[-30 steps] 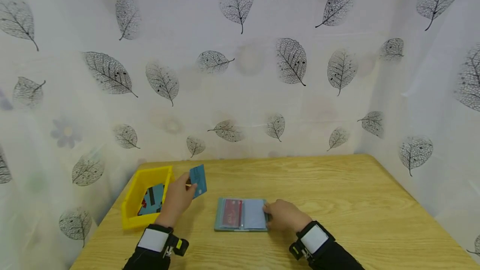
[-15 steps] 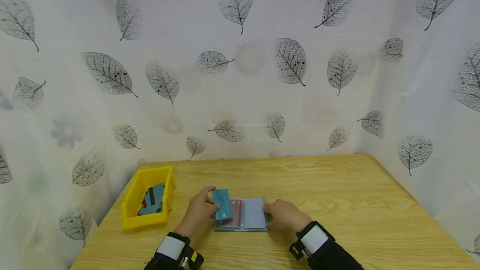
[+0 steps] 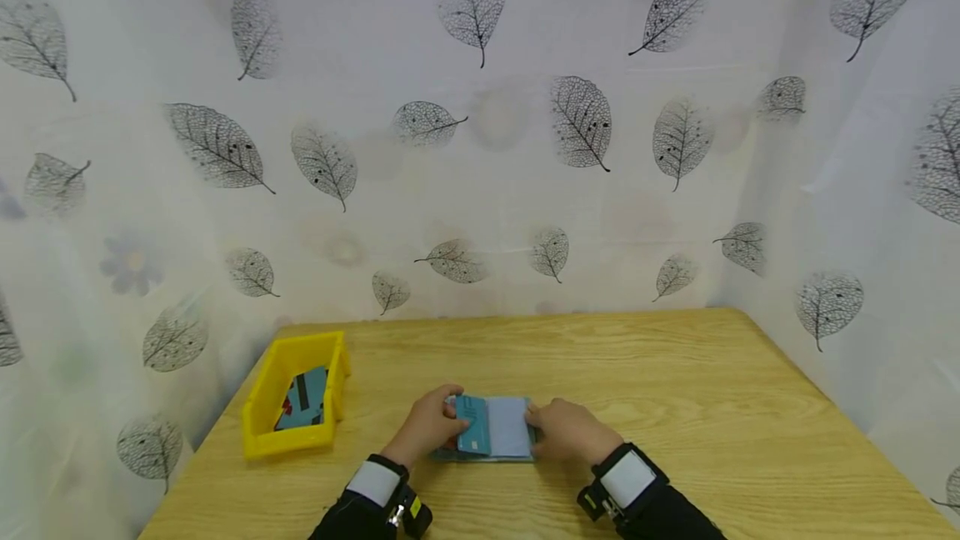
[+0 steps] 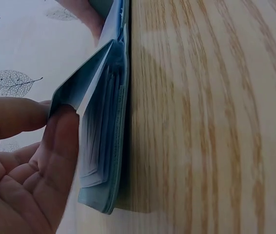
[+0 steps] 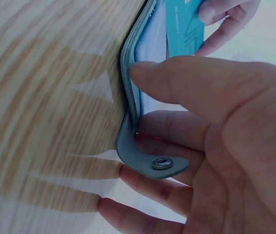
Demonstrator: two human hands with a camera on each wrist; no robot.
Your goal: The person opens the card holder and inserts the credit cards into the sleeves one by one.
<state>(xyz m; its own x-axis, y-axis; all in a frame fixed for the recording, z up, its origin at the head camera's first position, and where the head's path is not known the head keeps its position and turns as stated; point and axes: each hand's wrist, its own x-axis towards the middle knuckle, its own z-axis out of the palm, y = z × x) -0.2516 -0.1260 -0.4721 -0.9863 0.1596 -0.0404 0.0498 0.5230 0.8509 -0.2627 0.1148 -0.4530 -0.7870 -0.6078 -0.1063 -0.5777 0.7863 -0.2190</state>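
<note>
A teal card holder (image 3: 510, 427) lies spread open on the table, its clear sleeves facing up. My left hand (image 3: 429, 423) pinches a blue card (image 3: 474, 426) by its left side, over the holder's left half. In the left wrist view the card (image 4: 74, 87) tilts up from the sleeves, its far edge meeting them; whether it is inside a pocket I cannot tell. My right hand (image 3: 573, 433) holds the holder's right edge. Seen from the right wrist, its thumb presses that edge, and a strap with a metal snap (image 5: 162, 164) curls against the fingers. The red card is mostly hidden.
A yellow bin (image 3: 288, 442) stands on the left of the wooden table (image 3: 675, 407), with blue and dark cards (image 3: 306, 398) inside. A white curtain (image 3: 510, 190) printed with leaves hangs behind the table and along its sides.
My left hand has carried the blue card from beside the bin rightward and down onto the holder's left half, covering the red card. The right hand stays at the holder's edge.
</note>
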